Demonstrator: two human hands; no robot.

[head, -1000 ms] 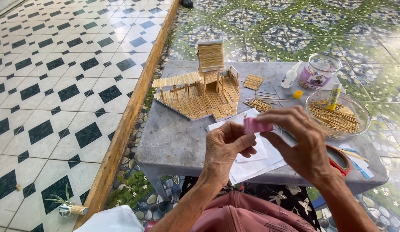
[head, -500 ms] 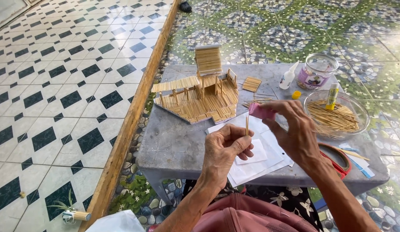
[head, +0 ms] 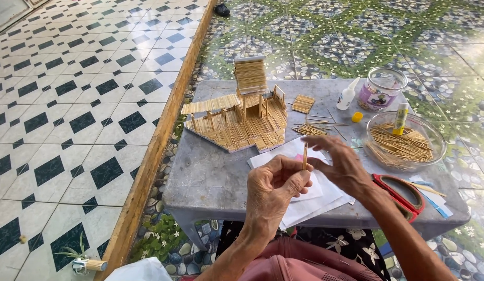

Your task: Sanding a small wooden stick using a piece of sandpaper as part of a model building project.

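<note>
Two hands meet: our left hand (head: pixel 276 187) pinches one upright stick (head: pixel 305 156), right hand (head: pixel 343 165) at three o'clock, fingers spread; we should grip gently.

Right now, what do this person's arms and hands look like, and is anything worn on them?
Both forearms are bare, with no sleeves in view. The left hand and right hand wear no gloves, rings or watch. The knuckles are creased and veins stand out.

Pale matt wood for the thin stick (head: pixel 305 156) and model house (head: pixel 241 118); grey bench (head: pixel 216 177) dull, glass bowl (head: pixel 434 136) glossy.
</note>
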